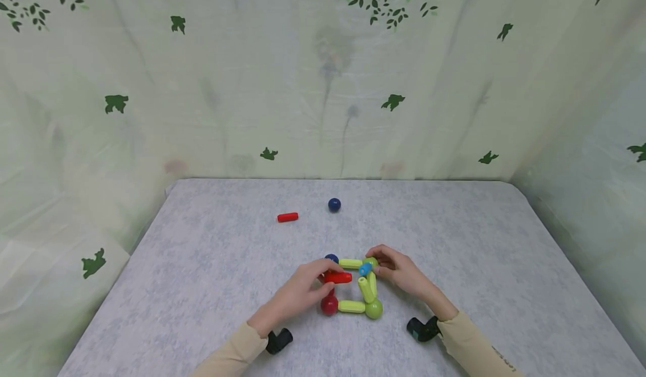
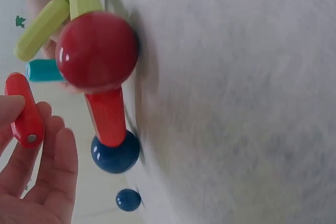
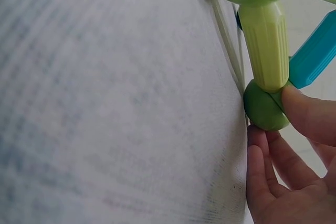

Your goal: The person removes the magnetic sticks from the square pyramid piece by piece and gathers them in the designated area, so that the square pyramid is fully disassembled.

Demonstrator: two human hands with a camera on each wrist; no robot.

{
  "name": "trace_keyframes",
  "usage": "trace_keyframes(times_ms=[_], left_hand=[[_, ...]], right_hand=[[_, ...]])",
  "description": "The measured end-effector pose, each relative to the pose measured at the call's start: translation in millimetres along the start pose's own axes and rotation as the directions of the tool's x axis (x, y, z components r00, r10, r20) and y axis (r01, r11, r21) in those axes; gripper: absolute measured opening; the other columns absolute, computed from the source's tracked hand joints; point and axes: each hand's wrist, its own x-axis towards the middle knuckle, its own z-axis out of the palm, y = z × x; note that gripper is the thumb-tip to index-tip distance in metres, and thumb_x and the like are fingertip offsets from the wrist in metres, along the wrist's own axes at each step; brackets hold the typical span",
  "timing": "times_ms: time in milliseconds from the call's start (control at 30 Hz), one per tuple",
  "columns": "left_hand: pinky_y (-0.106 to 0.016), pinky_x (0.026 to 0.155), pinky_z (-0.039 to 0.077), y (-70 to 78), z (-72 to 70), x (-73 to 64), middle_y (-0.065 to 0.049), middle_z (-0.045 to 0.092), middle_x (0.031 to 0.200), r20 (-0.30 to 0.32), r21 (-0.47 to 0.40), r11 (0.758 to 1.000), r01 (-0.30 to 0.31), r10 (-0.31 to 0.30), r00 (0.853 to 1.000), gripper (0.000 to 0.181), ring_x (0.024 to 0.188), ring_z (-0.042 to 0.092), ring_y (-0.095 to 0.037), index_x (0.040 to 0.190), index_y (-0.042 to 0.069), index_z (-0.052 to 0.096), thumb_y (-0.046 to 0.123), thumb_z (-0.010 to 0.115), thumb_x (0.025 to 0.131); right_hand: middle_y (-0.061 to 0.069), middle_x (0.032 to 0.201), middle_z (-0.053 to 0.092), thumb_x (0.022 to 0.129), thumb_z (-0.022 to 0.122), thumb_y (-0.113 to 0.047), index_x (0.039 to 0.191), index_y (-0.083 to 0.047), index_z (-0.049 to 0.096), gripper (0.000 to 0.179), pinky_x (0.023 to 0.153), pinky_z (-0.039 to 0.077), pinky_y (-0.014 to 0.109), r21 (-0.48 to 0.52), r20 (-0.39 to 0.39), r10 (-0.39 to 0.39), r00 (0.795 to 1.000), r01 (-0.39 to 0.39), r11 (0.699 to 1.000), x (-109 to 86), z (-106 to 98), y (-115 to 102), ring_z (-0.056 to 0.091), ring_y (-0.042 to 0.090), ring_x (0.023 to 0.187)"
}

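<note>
Magnetic balls and rods form a square frame. Its corners are a red ball (image 1: pixel 330 305), a blue ball (image 1: pixel 331 258), a near green ball (image 1: pixel 374 309) and a far green ball (image 3: pixel 261 109). Between thumb and fingers my left hand (image 1: pixel 298 287) pinches a loose red rod (image 2: pixel 26 111), held above the frame's left side. My right hand (image 1: pixel 402 273) grips the far green ball between thumb and fingertips. A light blue rod (image 3: pixel 314 51) sticks up from that ball. Another light green rod (image 2: pixel 42 30) rises at a slant from the near green ball.
Beyond the frame, a second red rod (image 1: pixel 287 217) and a dark blue ball (image 1: pixel 334 205) lie on the grey table (image 1: pixel 227 242). A pale curtain with leaf prints (image 1: pixel 282 85) hangs behind the table. Black wrist cameras (image 1: pixel 423 329) sit at both cuffs.
</note>
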Motion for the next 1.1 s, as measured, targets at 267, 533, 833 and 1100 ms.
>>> trace_keyframes(times_ms=[267,533,833,1100], left_hand=[[-0.03,0.078,0.05,-15.9,-17.4,-2.3,0.009,0.062,0.101,-0.146,0.07,0.997,0.013,-0.002,0.989,0.029,0.089,0.054,-0.011,0.111,0.015,0.063,0.0,0.066,0.087],[-0.03,0.077,0.052,-44.7,-46.8,-0.1,0.001,0.062,0.1,-0.313,0.101,0.991,0.092,-0.057,0.948,0.026,0.089,0.058,-0.015,0.105,0.006,0.066,-0.006,0.069,0.083],[-0.04,0.08,0.053,-66.2,-77.7,13.0,-0.013,0.061,0.102,-0.366,0.125,0.955,0.267,-0.206,0.907,0.023,0.092,0.06,-0.028,0.108,0.0,0.067,-0.006,0.065,0.085],[-0.04,0.078,0.05,-80.7,-87.3,27.8,-0.017,0.062,0.108,-0.366,0.191,0.932,0.308,-0.223,0.903,0.02,0.094,0.058,-0.029,0.104,-0.001,0.068,-0.005,0.066,0.085]], right_hand=[[0.002,0.115,0.059,0.095,0.057,-0.005,0.119,-0.009,0.059,0.024,0.093,0.045,0.039,-0.008,-0.005,0.003,1.0,-0.003,1.0,-0.6,0,0,0.055,0.022,0.108],[0.002,0.115,0.059,0.096,0.057,-0.007,0.118,-0.01,0.059,0.023,0.094,0.044,0.04,-0.01,-0.008,0.007,1.0,-0.007,1.0,-0.7,-1,0,0.055,0.022,0.109],[0.003,0.115,0.059,0.096,0.057,-0.007,0.118,-0.01,0.059,0.022,0.094,0.044,0.04,-0.003,-0.006,0.008,1.0,-0.008,1.0,-0.7,0,1,0.055,0.022,0.109],[0.002,0.113,0.06,0.095,0.057,-0.003,0.117,-0.01,0.059,0.023,0.093,0.044,0.041,-0.012,-0.02,0.023,1.0,-0.023,1.0,-0.4,2,0,0.055,0.021,0.107]])
